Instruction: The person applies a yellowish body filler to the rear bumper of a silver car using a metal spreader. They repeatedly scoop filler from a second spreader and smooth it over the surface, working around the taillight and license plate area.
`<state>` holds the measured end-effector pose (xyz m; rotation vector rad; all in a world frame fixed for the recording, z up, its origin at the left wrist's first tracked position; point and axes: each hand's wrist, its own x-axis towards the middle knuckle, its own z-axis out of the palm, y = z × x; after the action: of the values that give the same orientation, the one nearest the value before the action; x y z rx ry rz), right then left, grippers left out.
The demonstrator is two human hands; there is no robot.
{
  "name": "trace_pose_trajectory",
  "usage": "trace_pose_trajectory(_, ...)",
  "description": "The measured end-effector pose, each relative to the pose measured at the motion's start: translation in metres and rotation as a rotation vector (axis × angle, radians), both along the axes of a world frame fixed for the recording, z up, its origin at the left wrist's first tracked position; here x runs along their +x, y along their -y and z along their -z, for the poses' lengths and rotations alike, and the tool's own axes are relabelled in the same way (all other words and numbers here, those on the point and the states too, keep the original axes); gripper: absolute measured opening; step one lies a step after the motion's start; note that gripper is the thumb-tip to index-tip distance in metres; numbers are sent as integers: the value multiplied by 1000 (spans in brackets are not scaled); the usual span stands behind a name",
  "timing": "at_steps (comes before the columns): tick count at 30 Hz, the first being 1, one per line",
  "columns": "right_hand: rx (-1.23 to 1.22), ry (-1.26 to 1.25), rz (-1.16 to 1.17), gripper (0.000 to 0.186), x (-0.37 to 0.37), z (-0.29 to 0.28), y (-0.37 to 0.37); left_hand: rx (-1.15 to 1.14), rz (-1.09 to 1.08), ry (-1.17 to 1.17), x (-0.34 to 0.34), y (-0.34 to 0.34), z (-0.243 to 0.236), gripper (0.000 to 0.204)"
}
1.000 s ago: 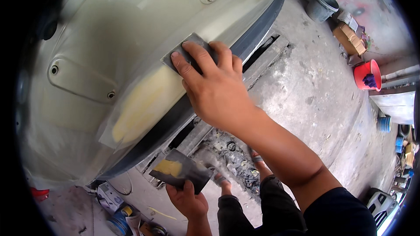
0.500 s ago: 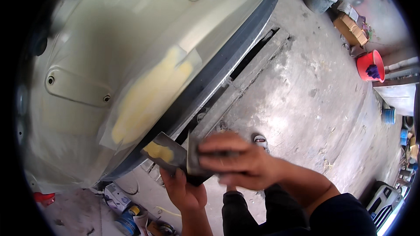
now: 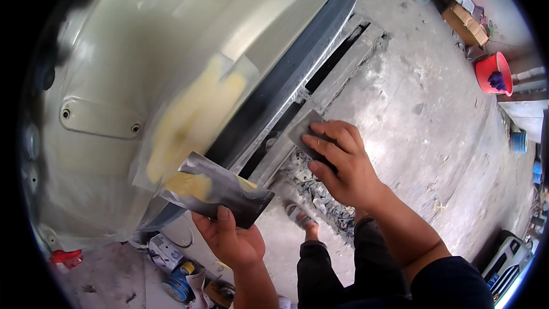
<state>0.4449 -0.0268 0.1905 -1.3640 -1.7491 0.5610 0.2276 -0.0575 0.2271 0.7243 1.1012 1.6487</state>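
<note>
Since half a second ago, the right hand (image 3: 353,169) has come off the dark plate (image 3: 243,197) and out to the right, while that plate has risen a little and turned more of its face to view. From where I stand, farthest left is the pale curved panel (image 3: 108,80), with its recessed fittings, and across its right part lies the yellow patch (image 3: 180,117), ringed by a dull grey border. I'd judge the filling well under way but unfinished: the patch covers most of that dull ground, yet it looks streaky and thin in the middle, and its far end is notched and ragged. Nearer, the left hand (image 3: 231,237) grips the plate by its near edge, thumb on top; the plate overlaps the patch's near end in view, though whether they touch I cannot tell. Yellow paste (image 3: 190,185) remains on it, so material is left to spread. Right of the panel runs its dark lower strip (image 3: 280,83), then the right hand, fingers closed on a flat grey scraper (image 3: 306,130), well apart from panel and plate. Its visible face shows no yellow. Far right stands a red bucket (image 3: 486,74).
</note>
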Motion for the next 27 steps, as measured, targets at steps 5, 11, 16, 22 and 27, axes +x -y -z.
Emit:
trace_pose_trajectory(5, 5, 6, 89, 45, -11, 6, -15, 6, -1, -26, 0, 4, 9, 47)
trace_pose_trajectory(11, 31, -60, 3, 46, -19, 22, -8, 62, -3, -133, 3, -11, 17, 49)
trace_pose_trajectory(16, -6, -51, -132, 45, -21, 5, -5, 91, 11, -148, 14, -20, 18, 48)
trace_pose_trajectory(22, 19, 49, -262, 46, -26, 2, -7, 95, -15, -244, 18, -22, 20, 49)
trace_pose_trajectory(27, 76, 70, -94, 41, -23, 19, -25, 171, -89, -437, -7, -17, 20, 50)
